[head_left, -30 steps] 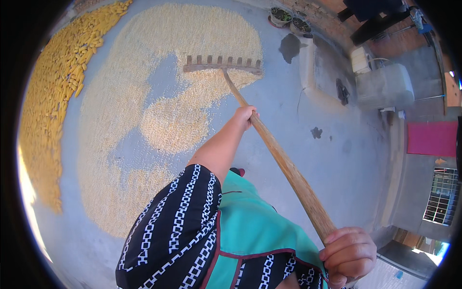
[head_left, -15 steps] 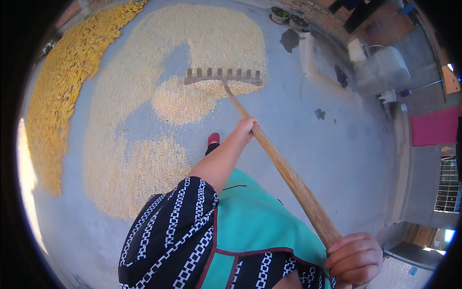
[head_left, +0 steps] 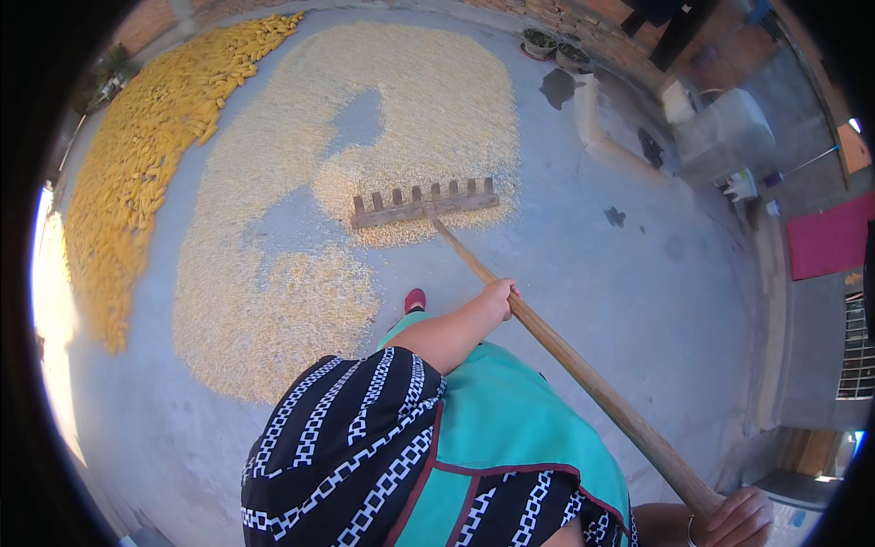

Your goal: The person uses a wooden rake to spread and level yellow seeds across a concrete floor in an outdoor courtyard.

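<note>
Grips the rake (head_left: 588, 377) in both hands. Wraps left hand (head_left: 501, 297) around the handle partway along, with most of the fingertips out of sight beneath the wood. Clasps the butt end in right hand (head_left: 740, 518) near the lower right corner, with fingers curled tight and the tip of the handle lost inside the fist. Cannot make out the right thumb. Stretches left forearm forward and across the body toward the right, bare below a patterned sleeve (head_left: 342, 438). Shows only a short length of right forearm, with a thin bracelet (head_left: 691, 531) at the wrist and the rest cut off below or covered by the green apron (head_left: 519, 410).

Slants the handle from the lower right up to the toothed bar, set among the kernels (head_left: 437, 100) at the near side of their layer. Points the teeth away from the body, with loose kernels lying just on the near side of the bar. Cannot tell whether the bar touches the floor (head_left: 656, 301).

Reveals one red shoe (head_left: 415, 299) beyond the apron, with the other foot hidden. Loses part of the cobs (head_left: 146, 182) to blur at far left, and part of the window grille (head_left: 855, 351) to the dark rim.
</note>
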`<action>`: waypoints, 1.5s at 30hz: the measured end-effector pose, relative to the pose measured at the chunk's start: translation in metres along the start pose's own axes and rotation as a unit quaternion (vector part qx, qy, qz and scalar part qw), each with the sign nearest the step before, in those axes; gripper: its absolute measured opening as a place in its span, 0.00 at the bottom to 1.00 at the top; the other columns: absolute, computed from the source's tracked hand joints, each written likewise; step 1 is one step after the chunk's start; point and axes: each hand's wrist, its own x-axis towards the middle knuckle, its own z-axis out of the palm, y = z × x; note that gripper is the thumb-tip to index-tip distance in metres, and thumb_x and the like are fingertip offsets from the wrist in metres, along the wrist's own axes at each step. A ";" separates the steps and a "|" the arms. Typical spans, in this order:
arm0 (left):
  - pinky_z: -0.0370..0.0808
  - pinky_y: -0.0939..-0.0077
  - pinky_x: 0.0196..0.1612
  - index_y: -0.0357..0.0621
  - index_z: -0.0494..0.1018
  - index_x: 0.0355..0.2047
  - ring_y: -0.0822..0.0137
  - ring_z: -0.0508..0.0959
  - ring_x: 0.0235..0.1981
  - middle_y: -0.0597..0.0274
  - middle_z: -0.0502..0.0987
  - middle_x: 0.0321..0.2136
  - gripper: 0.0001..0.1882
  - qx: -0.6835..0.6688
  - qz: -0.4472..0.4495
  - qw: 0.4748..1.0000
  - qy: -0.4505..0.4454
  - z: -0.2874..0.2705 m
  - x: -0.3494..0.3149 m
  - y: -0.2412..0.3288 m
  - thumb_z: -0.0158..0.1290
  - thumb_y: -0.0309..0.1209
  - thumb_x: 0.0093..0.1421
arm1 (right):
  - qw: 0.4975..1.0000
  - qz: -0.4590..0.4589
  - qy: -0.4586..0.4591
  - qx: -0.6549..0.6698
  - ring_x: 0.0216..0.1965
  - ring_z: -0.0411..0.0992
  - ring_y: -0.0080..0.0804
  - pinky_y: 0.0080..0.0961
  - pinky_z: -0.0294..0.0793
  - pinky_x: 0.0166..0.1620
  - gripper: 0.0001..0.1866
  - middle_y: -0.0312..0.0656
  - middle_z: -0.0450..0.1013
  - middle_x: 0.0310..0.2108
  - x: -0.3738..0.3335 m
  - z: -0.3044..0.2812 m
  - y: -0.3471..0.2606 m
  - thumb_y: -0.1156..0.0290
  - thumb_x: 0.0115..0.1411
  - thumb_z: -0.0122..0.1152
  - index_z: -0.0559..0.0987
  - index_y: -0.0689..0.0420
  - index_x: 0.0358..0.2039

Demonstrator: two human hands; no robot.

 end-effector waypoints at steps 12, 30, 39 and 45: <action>0.67 0.75 0.16 0.43 0.60 0.15 0.67 0.66 0.13 0.62 0.62 0.11 0.07 -0.026 0.066 0.996 0.056 -0.019 0.010 0.145 0.46 0.26 0.46 | 0.996 0.027 -0.027 0.080 0.10 0.61 0.26 0.22 0.68 0.19 0.10 0.36 0.63 0.11 0.056 0.024 0.106 0.71 0.40 0.55 0.63 0.54 0.10; 0.68 0.78 0.17 0.41 0.61 0.17 0.69 0.67 0.14 0.61 0.63 0.11 0.07 0.042 0.232 0.967 -0.099 0.144 0.064 0.649 0.46 0.27 0.50 | 0.993 0.093 0.053 0.041 0.16 0.67 0.31 0.34 0.68 0.33 0.10 0.37 0.64 0.11 0.336 0.123 0.478 0.74 0.40 0.58 0.64 0.57 0.13; 0.67 0.76 0.17 0.39 0.60 0.18 0.68 0.64 0.13 0.60 0.64 0.13 0.05 -0.032 0.285 0.947 -0.148 0.180 0.047 0.810 0.43 0.24 0.49 | 0.991 0.115 -0.061 -0.010 0.21 0.64 0.33 0.31 0.65 0.35 0.09 0.39 0.64 0.16 0.470 0.211 0.707 0.81 0.40 0.54 0.64 0.58 0.14; 0.67 0.76 0.19 0.38 0.63 0.17 0.67 0.67 0.14 0.58 0.66 0.13 0.05 0.009 0.260 0.956 -0.138 0.129 0.079 0.793 0.44 0.25 0.48 | 0.979 0.134 -0.152 0.011 0.21 0.65 0.35 0.30 0.66 0.31 0.09 0.40 0.64 0.16 0.445 0.221 0.678 0.80 0.37 0.56 0.65 0.58 0.14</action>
